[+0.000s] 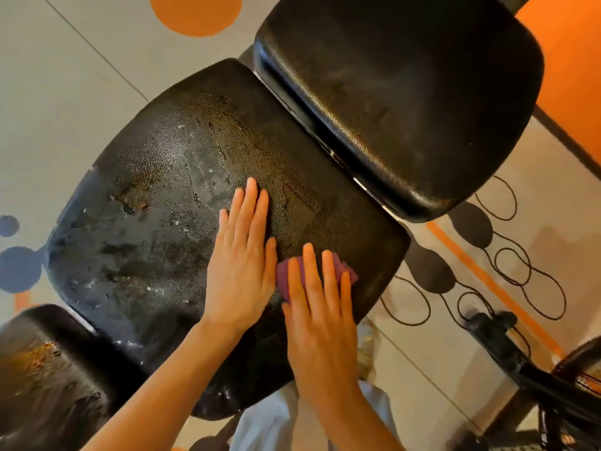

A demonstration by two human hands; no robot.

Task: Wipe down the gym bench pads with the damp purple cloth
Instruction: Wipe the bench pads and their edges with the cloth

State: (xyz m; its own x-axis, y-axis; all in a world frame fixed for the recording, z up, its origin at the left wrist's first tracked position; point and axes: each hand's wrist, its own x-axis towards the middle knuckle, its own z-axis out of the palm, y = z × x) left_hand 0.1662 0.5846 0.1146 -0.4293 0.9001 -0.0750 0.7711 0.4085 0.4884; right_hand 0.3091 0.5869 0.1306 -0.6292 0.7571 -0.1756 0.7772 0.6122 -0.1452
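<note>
The large black middle pad (169, 203) of the gym bench fills the centre, worn and speckled with white marks. A second black pad (406, 92) rises at the upper right, and a third pad (42, 382) sits at the lower left. My left hand (242, 258) lies flat on the middle pad, fingers spread, holding nothing. Just to its right, my right hand (320, 307) presses flat on the purple cloth (345, 271), which is bunched under the fingers near the pad's right edge. Only the cloth's edges show around the fingers.
Grey floor with orange and blue circles (195, 11) surrounds the bench. An orange wall (569, 76) stands at the upper right. A black machine part with cables (507, 346) sits at the lower right. Pale trouser legs (276, 418) show below the pad.
</note>
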